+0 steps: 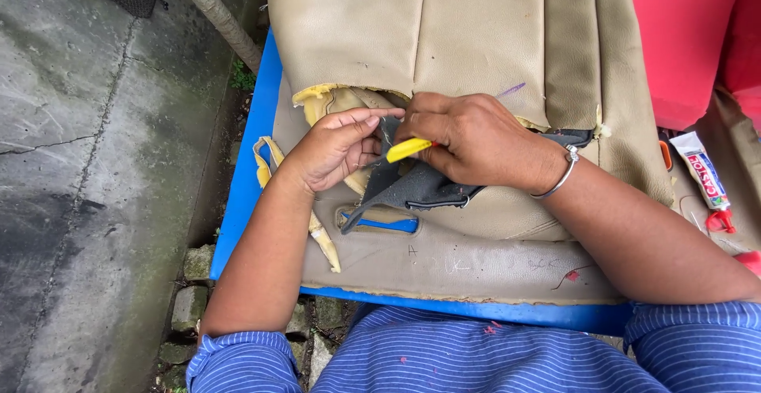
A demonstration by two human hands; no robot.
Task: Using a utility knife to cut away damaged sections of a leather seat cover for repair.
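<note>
Blue striped shirt sleeves along the bottom edge of the frame, rolled back at the elbow. Both forearms reaching up to mid-frame over a tan leatherette seat cover spread flat on a blue board. Left hand, centre-left: fingers together and extended, pressed on a dark grey fabric piece, apparently to keep it flat and taut against the cover. Right hand, centre: fingers closed around a slim yellow-handled tool, tip directed toward the left fingertips, at the seam where the grey fabric meets the torn opening; steel bangle on the wrist. Yellow foam padding exposed at the tear, just left of the hands, with a loose strip of foam-backed trim hanging over the board's left edge. Small red-and-white glue tube at the right edge, lying near the right forearm. Wet grey concrete ground filling the left of the frame.
</note>
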